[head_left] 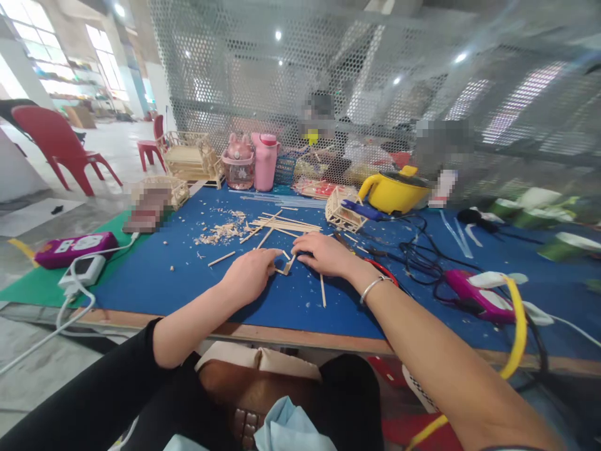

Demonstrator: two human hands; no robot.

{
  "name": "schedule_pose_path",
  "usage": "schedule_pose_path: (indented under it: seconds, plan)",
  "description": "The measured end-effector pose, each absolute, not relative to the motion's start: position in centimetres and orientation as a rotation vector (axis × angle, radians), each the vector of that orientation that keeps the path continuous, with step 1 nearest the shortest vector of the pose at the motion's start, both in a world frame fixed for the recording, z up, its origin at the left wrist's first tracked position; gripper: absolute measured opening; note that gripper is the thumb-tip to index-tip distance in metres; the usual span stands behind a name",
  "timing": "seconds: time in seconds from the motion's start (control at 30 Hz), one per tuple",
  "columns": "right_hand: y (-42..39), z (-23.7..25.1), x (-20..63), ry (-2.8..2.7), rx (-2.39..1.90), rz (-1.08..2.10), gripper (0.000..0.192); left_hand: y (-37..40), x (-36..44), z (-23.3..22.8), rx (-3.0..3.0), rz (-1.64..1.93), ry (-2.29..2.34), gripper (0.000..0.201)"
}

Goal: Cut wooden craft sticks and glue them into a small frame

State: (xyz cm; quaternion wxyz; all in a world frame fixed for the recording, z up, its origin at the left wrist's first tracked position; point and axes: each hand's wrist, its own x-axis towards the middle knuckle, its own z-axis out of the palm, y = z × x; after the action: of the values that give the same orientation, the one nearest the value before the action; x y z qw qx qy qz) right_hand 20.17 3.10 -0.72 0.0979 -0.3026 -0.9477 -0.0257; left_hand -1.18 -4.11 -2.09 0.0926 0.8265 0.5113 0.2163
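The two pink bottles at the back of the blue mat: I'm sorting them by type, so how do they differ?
The left pink bottle is squat, rounded and partly see-through, with a bumpy shaped lid; the right pink bottle is taller, slimmer and opaque, with a red-trimmed cap. The left one looks paler, the right one a stronger pink. Both stand upright, side by side, on the blue mat by the mesh screen.

Small stick piece (285,268) partly hidden under both hands' fingertips, blurred patch over the box (146,212) far left of the hands, right arm cut off by the bottom edge
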Motion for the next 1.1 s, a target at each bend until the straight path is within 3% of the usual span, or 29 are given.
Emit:
schedule_pose_path:
  seconds: [0.13,0.3,0.63,0.83,1.1]
  plan:
    - [2.0,-0.1,20.2,-2.822,-0.984,-0.085,0.011,-2.2,-2.4,-2.1,2.433,0.719,1.316,0.027]
    - [0.5,0.0,19.9,-2.734,-1.242,-0.225,0.015,-0.1,-2.8,-2.1,2.332,0.726,1.194,0.033]
    - [0.2,-0.2,19.6,-2.689,-1.314,-0.229,0.016,-2.6,-3.2,-1.9,2.360,1.001,1.289,0.029]
    - [-0.7,-0.1,18.5,-2.527,-1.035,0.077,0.031,-2.0,-3.1,-2.2,2.255,0.934,1.227,0.020]
    - [-0.9,-0.5,17.8,-2.394,-0.955,0.359,0.033,-1.6,-2.8,-1.8,2.191,0.939,1.154,0.017]
